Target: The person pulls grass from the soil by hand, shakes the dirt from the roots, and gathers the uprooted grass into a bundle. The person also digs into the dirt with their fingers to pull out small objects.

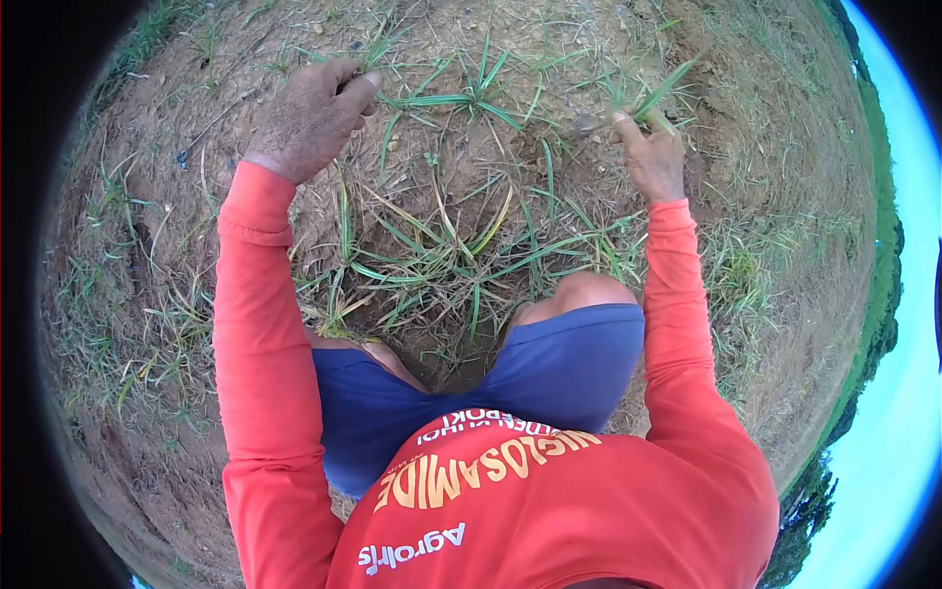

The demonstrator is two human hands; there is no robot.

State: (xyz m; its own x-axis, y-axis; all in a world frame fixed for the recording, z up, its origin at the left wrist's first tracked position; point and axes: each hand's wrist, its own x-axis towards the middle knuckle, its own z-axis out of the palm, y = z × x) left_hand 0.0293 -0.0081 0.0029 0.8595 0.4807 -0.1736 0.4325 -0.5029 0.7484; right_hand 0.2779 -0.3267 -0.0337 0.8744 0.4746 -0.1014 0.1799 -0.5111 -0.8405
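My left hand [312,116], dusty with soil, is closed at the upper left, thumb against fingers, by a small green tuft [373,57] at its fingertips. At the upper right my right hand [652,155] pinches a bunch of green grass blades [667,88], which point up and to the right. Between the hands a green grass plant [474,96] grows from the brown soil [432,147]. Nearer to me a wider clump of green and yellowed blades [461,257] spreads over the ground.
My bent knees in blue shorts [574,358] are just below the clump. More weeds [741,280] grow at the right and others [162,363] at the left. Trees [878,324] and sky [903,422] show along the right edge.
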